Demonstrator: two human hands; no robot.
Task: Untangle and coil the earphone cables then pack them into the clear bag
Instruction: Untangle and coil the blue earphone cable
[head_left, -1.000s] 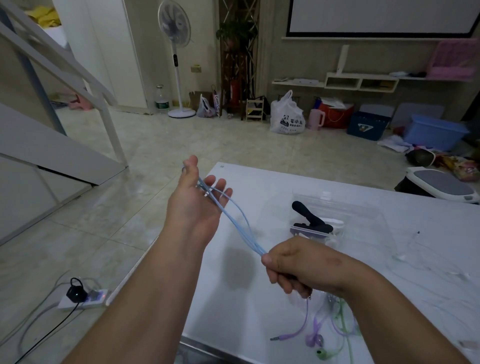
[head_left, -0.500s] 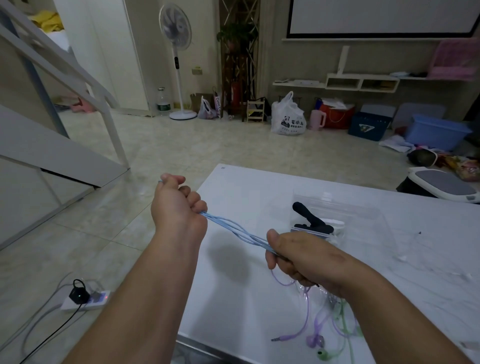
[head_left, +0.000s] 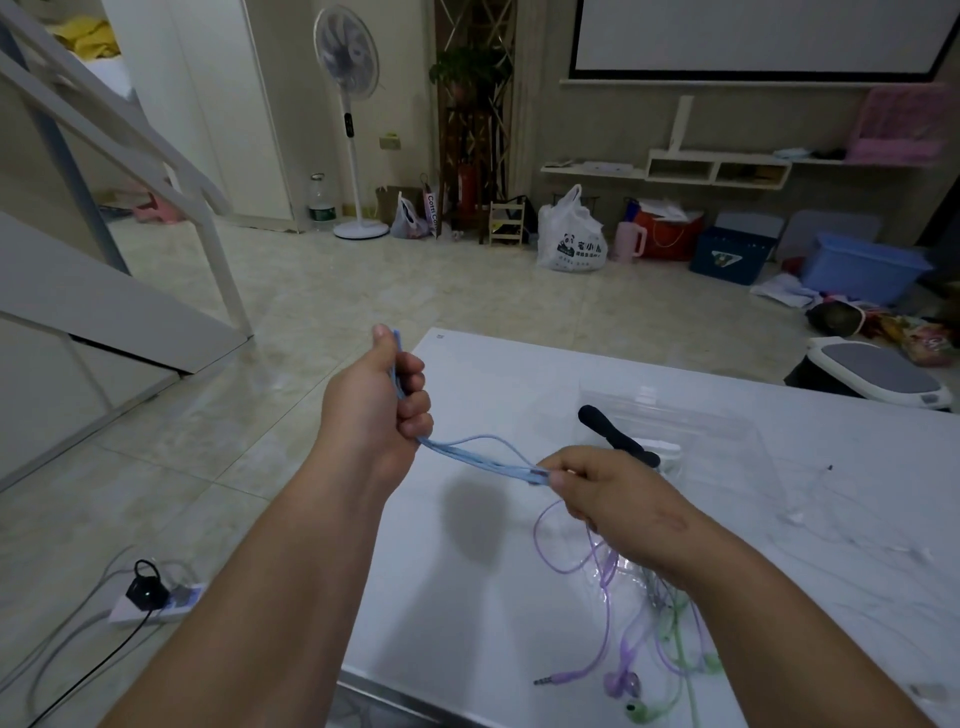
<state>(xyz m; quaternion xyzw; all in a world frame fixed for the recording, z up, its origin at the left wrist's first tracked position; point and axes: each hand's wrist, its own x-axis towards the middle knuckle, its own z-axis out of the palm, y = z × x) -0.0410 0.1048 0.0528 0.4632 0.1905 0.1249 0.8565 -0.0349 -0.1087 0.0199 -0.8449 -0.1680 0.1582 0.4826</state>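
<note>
A light blue earphone cable (head_left: 483, 457) runs in several doubled strands between my two hands, above the left part of the white table (head_left: 493, 374). My left hand (head_left: 382, 405) is closed around one end of the strands, with a bit of cable showing at the thumb. My right hand (head_left: 602, 488) pinches the other end. Below my right hand lie a purple earphone cable (head_left: 597, 613) with its plug near the front edge, and a green one (head_left: 680, 654) tangled beside it. The clear bag (head_left: 717, 431) lies behind my right hand.
A black clip-like tool (head_left: 618, 439) rests on the clear bag. A thin white cable (head_left: 810, 499) lies on the right part of the table. On the floor to the left sits a white power strip (head_left: 156, 603) with a black plug.
My left hand went from open to a fist around the blue cable and rose slightly. The strands now hang slacker, and my right hand has shifted a little to the right.
</note>
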